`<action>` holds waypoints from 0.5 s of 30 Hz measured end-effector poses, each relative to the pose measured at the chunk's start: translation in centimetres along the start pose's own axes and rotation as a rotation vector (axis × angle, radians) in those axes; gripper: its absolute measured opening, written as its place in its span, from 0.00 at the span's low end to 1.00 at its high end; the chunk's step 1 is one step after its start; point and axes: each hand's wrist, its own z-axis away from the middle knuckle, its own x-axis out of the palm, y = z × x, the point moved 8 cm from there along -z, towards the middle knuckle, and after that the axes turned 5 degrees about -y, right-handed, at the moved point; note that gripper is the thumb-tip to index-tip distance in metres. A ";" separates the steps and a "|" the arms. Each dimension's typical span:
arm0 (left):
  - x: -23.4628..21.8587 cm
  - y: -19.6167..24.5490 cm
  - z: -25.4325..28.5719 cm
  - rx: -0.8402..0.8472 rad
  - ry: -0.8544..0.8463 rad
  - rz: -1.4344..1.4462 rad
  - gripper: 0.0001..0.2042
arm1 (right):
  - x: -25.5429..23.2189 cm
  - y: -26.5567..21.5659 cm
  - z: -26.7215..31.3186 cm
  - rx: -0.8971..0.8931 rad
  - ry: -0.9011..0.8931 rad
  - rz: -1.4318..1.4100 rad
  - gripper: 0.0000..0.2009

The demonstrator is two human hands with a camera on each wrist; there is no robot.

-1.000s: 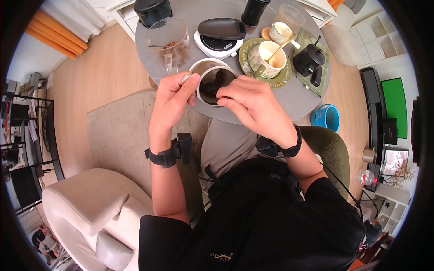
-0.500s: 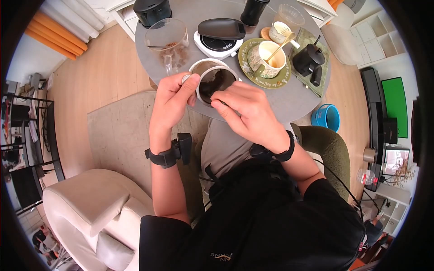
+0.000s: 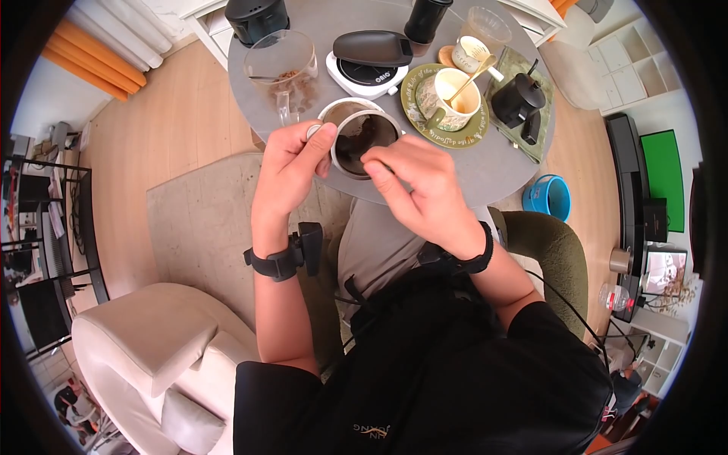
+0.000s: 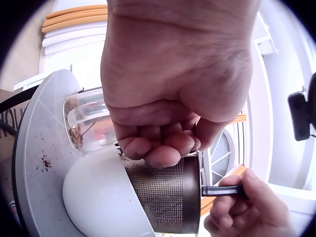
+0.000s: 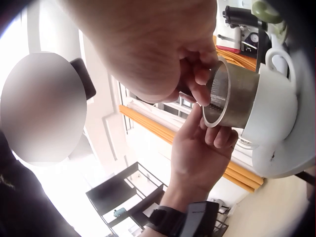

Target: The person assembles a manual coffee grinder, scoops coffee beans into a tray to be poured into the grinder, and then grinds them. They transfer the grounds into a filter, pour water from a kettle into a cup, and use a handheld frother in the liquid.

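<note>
A fine metal mesh strainer basket (image 4: 163, 197) sits tilted over a white cup (image 4: 98, 192) at the table's near edge. My left hand (image 3: 292, 163) grips the strainer at its rim side, fingers curled. With thumb and fingers, my right hand (image 3: 421, 182) pinches a black handle (image 4: 222, 191) that reaches into the strainer's mouth. Its far end is hidden inside. Dark brown residue (image 3: 364, 135) clings to the inner mesh in the head view. The white cup's own handle (image 5: 282, 59) shows in the right wrist view.
Left of the cup stands a glass pitcher (image 3: 298, 53) with brown bits inside. Behind is a white scale (image 3: 360, 87) bearing a dark tray (image 3: 371, 47). A patterned mug (image 3: 438, 114) on a green plate (image 3: 472, 138) and a black pot (image 3: 518, 98) stand right. Crumbs (image 4: 46, 162) dot the table.
My right hand drew back toward me and left, then shifted slightly right again, moving the handle in the strainer. The dark residue inside looks differently spread. My left hand stays in place.
</note>
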 end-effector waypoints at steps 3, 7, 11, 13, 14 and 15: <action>0.0 0.1 0.0 0.004 -0.006 -0.005 0.20 | -1.6 0.9 0.2 0.052 0.111 -0.055 0.04; 0.0 0.0 -0.1 0.013 -0.011 -0.023 0.20 | -1.8 1.2 -0.2 0.063 0.087 0.017 0.05; 0.0 -0.1 0.0 0.007 -0.010 -0.011 0.20 | -0.5 0.9 -0.3 0.021 -0.016 0.057 0.06; -0.1 0.0 0.0 0.004 -0.005 -0.011 0.20 | 0.0 1.0 -0.2 0.034 -0.077 0.055 0.06; -0.1 0.0 0.0 0.007 -0.008 -0.014 0.20 | -0.1 1.1 -0.2 0.033 -0.106 0.048 0.06; -0.1 0.1 0.0 0.011 -0.012 -0.018 0.20 | -0.2 1.2 -0.1 0.032 -0.134 0.041 0.06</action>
